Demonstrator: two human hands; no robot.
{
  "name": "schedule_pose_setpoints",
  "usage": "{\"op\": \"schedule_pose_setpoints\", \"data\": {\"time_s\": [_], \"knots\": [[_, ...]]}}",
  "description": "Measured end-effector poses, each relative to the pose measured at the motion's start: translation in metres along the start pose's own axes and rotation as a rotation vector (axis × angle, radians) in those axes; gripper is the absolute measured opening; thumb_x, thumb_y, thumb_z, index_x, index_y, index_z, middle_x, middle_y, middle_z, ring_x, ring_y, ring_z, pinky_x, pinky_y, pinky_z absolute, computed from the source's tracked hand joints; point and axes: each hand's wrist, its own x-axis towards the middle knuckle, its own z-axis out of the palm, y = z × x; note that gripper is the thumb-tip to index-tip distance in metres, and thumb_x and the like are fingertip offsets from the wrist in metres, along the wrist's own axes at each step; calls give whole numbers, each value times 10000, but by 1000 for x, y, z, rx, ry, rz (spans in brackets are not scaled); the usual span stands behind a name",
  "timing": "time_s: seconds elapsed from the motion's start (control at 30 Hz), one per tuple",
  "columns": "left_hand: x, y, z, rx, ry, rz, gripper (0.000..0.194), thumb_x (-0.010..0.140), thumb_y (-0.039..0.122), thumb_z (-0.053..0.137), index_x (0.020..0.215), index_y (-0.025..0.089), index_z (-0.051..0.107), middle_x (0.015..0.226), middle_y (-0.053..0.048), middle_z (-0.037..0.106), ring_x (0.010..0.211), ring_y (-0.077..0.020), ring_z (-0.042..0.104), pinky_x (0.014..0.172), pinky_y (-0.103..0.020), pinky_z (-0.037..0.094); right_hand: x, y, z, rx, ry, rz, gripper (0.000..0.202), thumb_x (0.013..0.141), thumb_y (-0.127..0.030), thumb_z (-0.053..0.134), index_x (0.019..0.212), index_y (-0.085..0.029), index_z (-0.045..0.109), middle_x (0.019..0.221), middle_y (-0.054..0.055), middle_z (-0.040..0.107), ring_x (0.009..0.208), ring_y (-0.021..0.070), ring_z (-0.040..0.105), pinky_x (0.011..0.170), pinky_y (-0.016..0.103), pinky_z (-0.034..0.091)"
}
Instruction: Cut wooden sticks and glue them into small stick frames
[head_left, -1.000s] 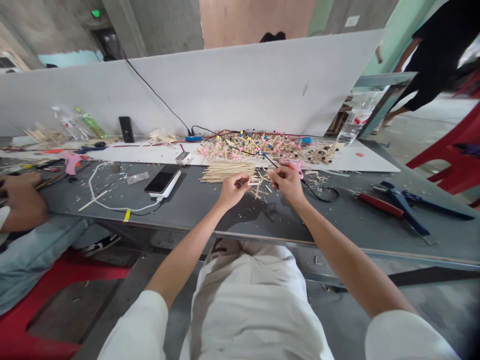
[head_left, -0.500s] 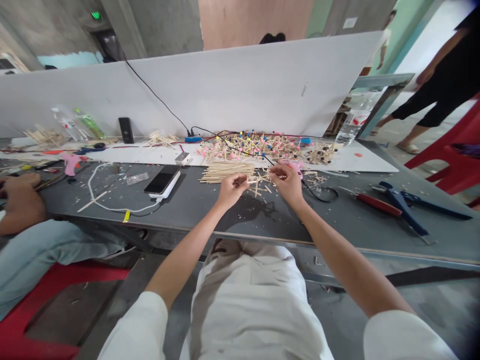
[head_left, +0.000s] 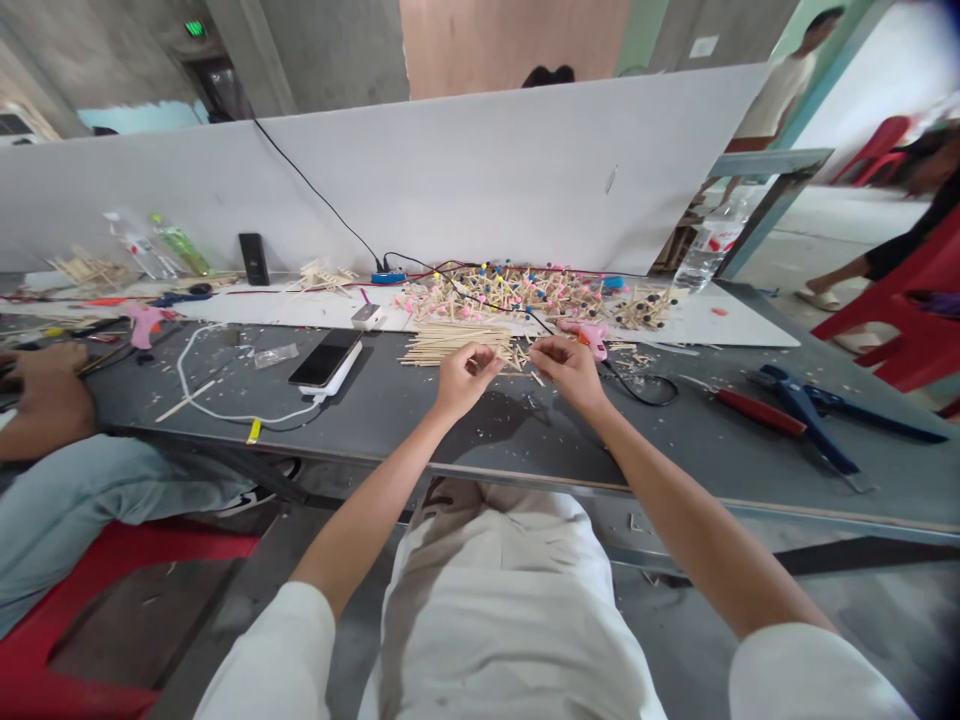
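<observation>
My left hand [head_left: 465, 382] is closed in a pinch just in front of a bundle of thin wooden sticks [head_left: 435, 345]. Facing it across a small gap, my right hand [head_left: 571, 374] also pinches with thumb and forefinger. Whatever sits between the fingertips of either hand is too small to make out. Beside my right hand lies a pink glue gun [head_left: 595, 338], partly hidden by it. Behind both hands spreads a heap of short sticks with coloured ball tips [head_left: 517, 290], pink, blue, yellow and black.
A phone [head_left: 327, 360] on a white power bank lies to the left with its cable. Blue-handled pliers [head_left: 806, 415] and a red-handled tool [head_left: 761, 410] lie right. A water bottle [head_left: 709, 245] stands behind them. A co-worker's hand [head_left: 49, 370] is at far left.
My right hand has moved left, closer to my left hand, which stays nearly in place. In the background at right, one person has moved mostly out of view and another shows more.
</observation>
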Motion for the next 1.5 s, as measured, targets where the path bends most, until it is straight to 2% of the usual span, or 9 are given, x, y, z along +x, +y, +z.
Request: {"op": "schedule_pose_setpoints", "data": {"time_s": [0.27,0.43,0.73,0.93,1.37,1.5], "knots": [[0,1,0,27,12,55,297,835,471,647,810,175,637,787,-40,669,709,-137,608,607,-243,455,-4,-8,1,-10,-103,5,324,809,-444,658,960,-172,751,636,0,578,510,104,451,490,255,356],[0,0,0,54,7,79,291,844,466,635,821,176,641,776,-37,666,692,-135,606,596,-242,457,-5,-10,1,4,-132,15,341,786,-442,682,1003,-189,758,766,28,650,555,116,487,524,265,391],[0,2,-1,61,9,78,300,850,472,624,805,175,629,753,-35,652,683,-134,600,589,-238,455,-6,-11,1,14,-140,9,320,790,-431,679,975,-185,765,693,10,618,556,117,466,526,265,373],[0,1,-1,55,15,77,271,844,443,639,805,176,631,761,-30,659,678,-131,597,599,-240,453,-5,-9,1,39,-112,39,335,785,-430,682,994,-179,759,590,-13,548,519,113,420,504,262,337],[0,-1,0,72,26,73,267,848,440,635,805,176,639,766,-32,668,687,-131,603,603,-238,454,-4,-9,0,61,-126,3,282,789,-409,686,917,-172,767,558,-17,529,507,106,413,493,263,319],[0,-1,0,65,24,74,262,848,428,637,803,170,641,774,-35,668,687,-129,604,603,-237,451,-4,-7,-1,49,-86,11,271,788,-407,695,901,-168,756,565,-16,541,498,101,415,479,256,310]]}}
